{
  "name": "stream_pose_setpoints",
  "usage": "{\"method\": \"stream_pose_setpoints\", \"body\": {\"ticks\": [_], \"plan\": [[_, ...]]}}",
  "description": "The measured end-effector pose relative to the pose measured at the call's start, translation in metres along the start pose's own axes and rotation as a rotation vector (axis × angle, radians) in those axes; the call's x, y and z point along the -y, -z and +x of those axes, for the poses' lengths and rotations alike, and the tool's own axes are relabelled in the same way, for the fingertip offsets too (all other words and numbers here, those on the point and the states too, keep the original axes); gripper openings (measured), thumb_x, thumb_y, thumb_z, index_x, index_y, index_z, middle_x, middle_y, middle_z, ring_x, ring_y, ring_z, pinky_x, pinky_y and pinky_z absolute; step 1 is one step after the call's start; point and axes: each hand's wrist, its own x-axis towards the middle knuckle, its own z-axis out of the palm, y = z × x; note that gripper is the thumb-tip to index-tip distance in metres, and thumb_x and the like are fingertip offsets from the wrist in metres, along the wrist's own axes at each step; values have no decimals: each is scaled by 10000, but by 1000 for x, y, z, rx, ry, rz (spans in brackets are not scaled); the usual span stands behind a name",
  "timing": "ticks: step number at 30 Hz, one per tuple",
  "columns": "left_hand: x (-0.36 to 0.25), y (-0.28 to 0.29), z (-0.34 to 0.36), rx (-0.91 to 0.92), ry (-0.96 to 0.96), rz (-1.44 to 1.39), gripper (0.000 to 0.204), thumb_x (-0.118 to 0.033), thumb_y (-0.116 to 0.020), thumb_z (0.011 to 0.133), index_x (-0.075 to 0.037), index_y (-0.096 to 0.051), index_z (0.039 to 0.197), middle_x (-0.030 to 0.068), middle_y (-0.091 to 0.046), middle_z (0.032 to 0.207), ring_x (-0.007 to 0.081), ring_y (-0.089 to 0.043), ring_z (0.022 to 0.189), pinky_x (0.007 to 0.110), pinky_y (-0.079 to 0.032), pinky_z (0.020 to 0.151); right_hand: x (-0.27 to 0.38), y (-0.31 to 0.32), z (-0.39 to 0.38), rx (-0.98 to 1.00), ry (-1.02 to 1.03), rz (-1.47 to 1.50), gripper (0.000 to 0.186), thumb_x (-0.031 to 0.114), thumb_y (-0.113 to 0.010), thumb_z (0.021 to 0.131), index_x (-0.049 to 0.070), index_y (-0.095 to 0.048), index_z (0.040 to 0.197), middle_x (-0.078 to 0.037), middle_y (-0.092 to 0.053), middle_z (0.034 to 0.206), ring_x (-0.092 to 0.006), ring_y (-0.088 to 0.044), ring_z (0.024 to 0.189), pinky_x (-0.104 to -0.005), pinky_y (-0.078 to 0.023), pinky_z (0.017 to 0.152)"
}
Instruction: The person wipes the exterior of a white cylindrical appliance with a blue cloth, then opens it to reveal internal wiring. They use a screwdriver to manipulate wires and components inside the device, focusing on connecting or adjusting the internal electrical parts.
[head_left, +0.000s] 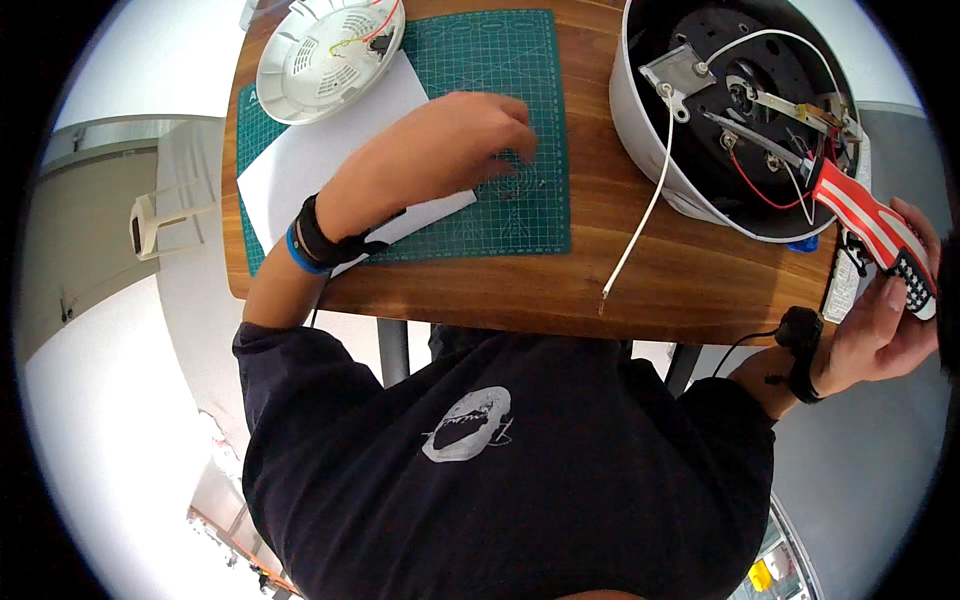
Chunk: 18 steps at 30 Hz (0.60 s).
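Note:
My right hand [880,330] is wrapped round the striped red and white handle of a screwdriver [860,205]. Its metal shaft reaches over the open underside of a white round appliance body [640,140], among the wires and metal parts. Over the green cutting mat [510,225] is my left hand [450,140], its fingers bent down and their tips blurred and partly hidden. Close below those fingers lie several small screws [515,190]. A white sheet of paper [290,185] lies partly beneath my left forearm.
A white vented round cover [325,60] with thin red and yellow wires lies at the far left. From the appliance a loose white wire [640,235] runs to the front of the wooden table [480,300]. A pale chair [150,225] stands off to the left.

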Motion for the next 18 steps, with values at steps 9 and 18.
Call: {"method": "stream_pose_setpoints", "body": {"ticks": [9, 18], "plan": [[-18, -9, 3, 104, 55, 15, 183, -75, -829, 875, -12, -731, 1016, 161, -691, 1009, 407, -714, 1003, 525, -578, 859, -72, 5, 9, 69, 450, 529, 460, 285, -699, 1059, -1, -478, 1343, -230, -659, 1169, -321, -748, 1022, -412, -715, 816], [-15, -14, 3, 132, 101, 31, 65, -42, -746, 917, -21, -715, 970, 175, -682, 969, 409, -707, 971, 520, -576, 824, -58, 21, -10, 49, 209, 448, 477, 145, -694, 1007, -39, -501, 1404, -388, -691, 1240, -429, -759, 1099, -498, -629, 1002]]}}
